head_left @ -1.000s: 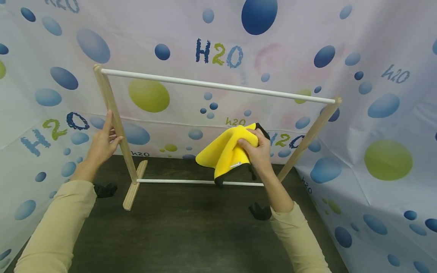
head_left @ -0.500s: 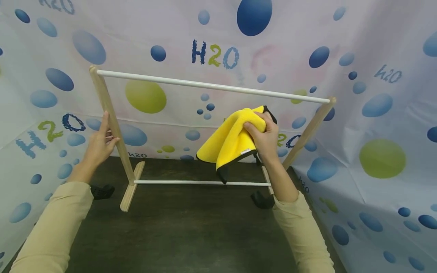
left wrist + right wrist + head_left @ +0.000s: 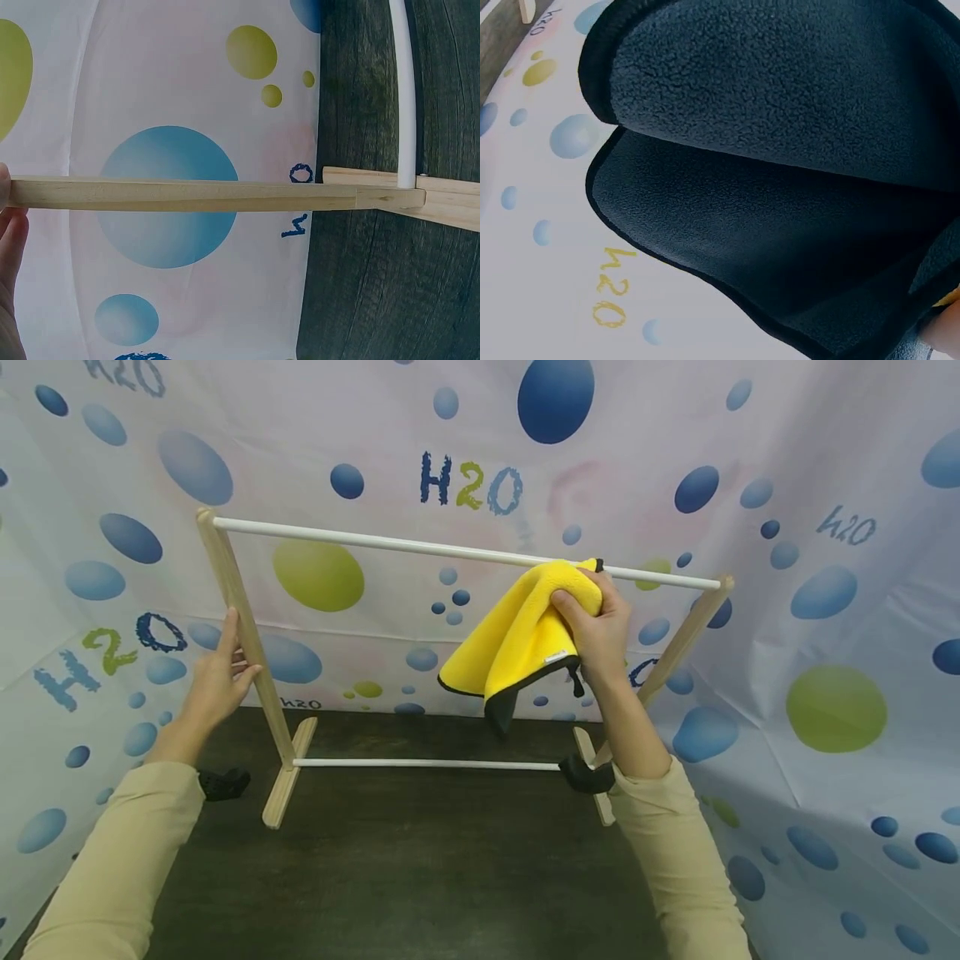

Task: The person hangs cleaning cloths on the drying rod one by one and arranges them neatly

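A yellow cloth (image 3: 517, 643) with a dark grey underside (image 3: 780, 172) hangs bunched from my right hand (image 3: 596, 627), which grips its top edge right at the white top rail (image 3: 390, 545) of a small wooden rack. My left hand (image 3: 217, 672) rests with straight fingers against the rack's left wooden post (image 3: 243, 627); in the left wrist view that post (image 3: 195, 193) runs across the frame with fingertips (image 3: 9, 225) at its left end. The right wrist view is filled by the cloth's dark side.
The rack stands on a dark wooden tabletop (image 3: 420, 877), with a lower white rail (image 3: 420, 764) between wooden feet (image 3: 288, 781). A bubble-printed curtain (image 3: 825, 610) closes in the back and both sides. Black wrist straps (image 3: 225, 782) show at both forearms.
My right hand has lifted the yellow cloth from near the lower rail up to the top rail. The left hand has stayed on the left post.
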A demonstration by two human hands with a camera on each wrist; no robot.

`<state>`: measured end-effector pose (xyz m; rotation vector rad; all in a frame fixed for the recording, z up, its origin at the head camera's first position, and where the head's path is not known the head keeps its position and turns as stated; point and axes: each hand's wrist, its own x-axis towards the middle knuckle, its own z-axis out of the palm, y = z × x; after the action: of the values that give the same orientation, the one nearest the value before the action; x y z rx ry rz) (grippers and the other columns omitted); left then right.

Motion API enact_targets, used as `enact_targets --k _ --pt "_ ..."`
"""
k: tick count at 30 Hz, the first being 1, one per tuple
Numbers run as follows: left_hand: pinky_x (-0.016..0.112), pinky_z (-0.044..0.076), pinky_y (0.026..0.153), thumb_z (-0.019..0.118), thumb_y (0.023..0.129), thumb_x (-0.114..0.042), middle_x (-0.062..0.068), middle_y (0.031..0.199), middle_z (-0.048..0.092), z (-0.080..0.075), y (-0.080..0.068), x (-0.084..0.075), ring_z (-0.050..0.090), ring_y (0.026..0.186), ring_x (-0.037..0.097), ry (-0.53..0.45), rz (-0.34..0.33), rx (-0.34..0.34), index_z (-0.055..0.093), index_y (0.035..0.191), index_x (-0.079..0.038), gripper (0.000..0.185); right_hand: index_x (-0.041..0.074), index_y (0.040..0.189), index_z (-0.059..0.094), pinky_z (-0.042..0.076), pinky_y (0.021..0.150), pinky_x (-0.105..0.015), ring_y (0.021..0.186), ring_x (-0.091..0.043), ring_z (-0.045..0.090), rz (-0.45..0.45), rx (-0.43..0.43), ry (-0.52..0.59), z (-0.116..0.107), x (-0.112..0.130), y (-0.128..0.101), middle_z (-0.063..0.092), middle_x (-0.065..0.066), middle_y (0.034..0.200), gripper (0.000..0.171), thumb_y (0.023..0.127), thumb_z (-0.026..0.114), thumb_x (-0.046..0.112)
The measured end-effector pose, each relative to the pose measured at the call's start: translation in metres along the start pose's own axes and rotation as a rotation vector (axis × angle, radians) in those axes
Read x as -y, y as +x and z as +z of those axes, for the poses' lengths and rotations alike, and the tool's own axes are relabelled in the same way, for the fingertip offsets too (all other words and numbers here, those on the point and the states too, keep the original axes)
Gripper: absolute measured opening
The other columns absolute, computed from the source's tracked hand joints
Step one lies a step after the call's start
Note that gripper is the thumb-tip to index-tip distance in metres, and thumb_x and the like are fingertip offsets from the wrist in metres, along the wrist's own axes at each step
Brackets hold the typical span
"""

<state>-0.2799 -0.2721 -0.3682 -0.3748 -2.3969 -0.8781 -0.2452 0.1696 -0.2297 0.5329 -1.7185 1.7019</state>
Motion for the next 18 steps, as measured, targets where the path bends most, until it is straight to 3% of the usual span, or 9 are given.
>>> enact_targets --k 4,8,13,18 --pt "0.063 0.046 0.08 0.057 0.081 0.016 0.048 0.11 0.049 -0.001 -0.001 0.001 0.052 0.096 0.062 -0.001 0.007 -0.011 0.003 0.15 -0.005 0.09 0.004 0.099 0.068 0.042 0.058 -0.018 0.066 -0.01 0.048 0.003 -0.013 0.003 0.002 0.007 0.009 0.055 0.006 0.081 0.02 0.079 0.065 0.003" --pt "0.062 0.047 0.079 0.058 0.08 0.018 0.048 0.111 0.049 0.002 -0.003 0.002 0.053 0.095 0.062 -0.003 0.031 -0.025 0.004 0.15 -0.005 0.091 0.003 0.099 0.068 0.046 0.059 -0.016 0.067 -0.011 0.05 -0.012 -0.009 0.021 0.003 0.013 0.019 0.054 0.004 0.082 0.019 0.081 0.064 0.004" --pt "0.061 0.047 0.079 0.057 0.079 0.02 0.048 0.114 0.048 0.007 -0.004 0.003 0.053 0.095 0.061 -0.012 0.049 -0.035 0.005 0.15 -0.006 0.093 0.009 0.094 0.066 0.05 0.062 -0.016 0.066 -0.011 0.055 0.035 -0.008 0.111 0.007 0.022 0.034 0.055 0.0 0.081 0.013 0.082 0.062 0.005" --pt "0.061 0.047 0.079 0.056 0.08 0.019 0.049 0.111 0.049 0.006 -0.004 0.005 0.053 0.095 0.061 -0.017 0.051 -0.036 0.003 0.15 -0.006 0.091 0.006 0.092 0.066 0.051 0.065 -0.018 0.068 -0.014 0.056 0.067 -0.041 0.203 0.014 0.038 0.056 0.058 -0.003 0.079 0.01 0.082 0.064 0.004"
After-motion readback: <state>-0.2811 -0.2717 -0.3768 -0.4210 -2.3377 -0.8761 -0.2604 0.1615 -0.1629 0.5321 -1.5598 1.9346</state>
